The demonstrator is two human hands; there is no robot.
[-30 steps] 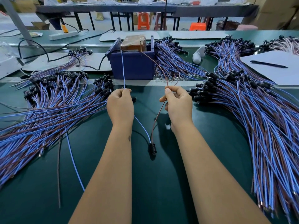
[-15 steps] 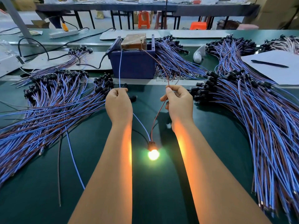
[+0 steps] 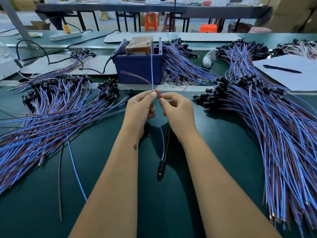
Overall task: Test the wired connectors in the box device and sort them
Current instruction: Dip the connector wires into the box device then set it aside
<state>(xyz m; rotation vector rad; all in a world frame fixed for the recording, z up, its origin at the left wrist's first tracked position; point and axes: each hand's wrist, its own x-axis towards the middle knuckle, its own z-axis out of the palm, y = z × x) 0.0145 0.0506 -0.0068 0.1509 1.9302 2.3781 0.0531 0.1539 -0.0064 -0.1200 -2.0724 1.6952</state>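
The dark blue box device [image 3: 137,69] stands at the far side of the green mat, with a brown block [image 3: 139,44] inside it. My left hand [image 3: 140,109] pinches a blue wire [image 3: 152,69] that runs straight up to the box top. Right beside it, fingertips almost touching, my right hand [image 3: 176,109] pinches the brown wire [image 3: 168,136]; a blurred brown streak crosses the box front. Both wires hang down to a black connector [image 3: 161,169] lying between my forearms, showing only a faint orange glow.
A large pile of blue and brown wired connectors [image 3: 51,114] fans over the left of the mat, another pile [image 3: 274,126] over the right, a third [image 3: 181,66] behind the box. Two loose wires [image 3: 77,174] lie at the left. Paper [image 3: 295,78] with a pen [image 3: 281,68] sits far right.
The connector lit bright green-orange half a second ago and is now nearly dark. My hands have come together in the middle, and the brown wire has left the box.
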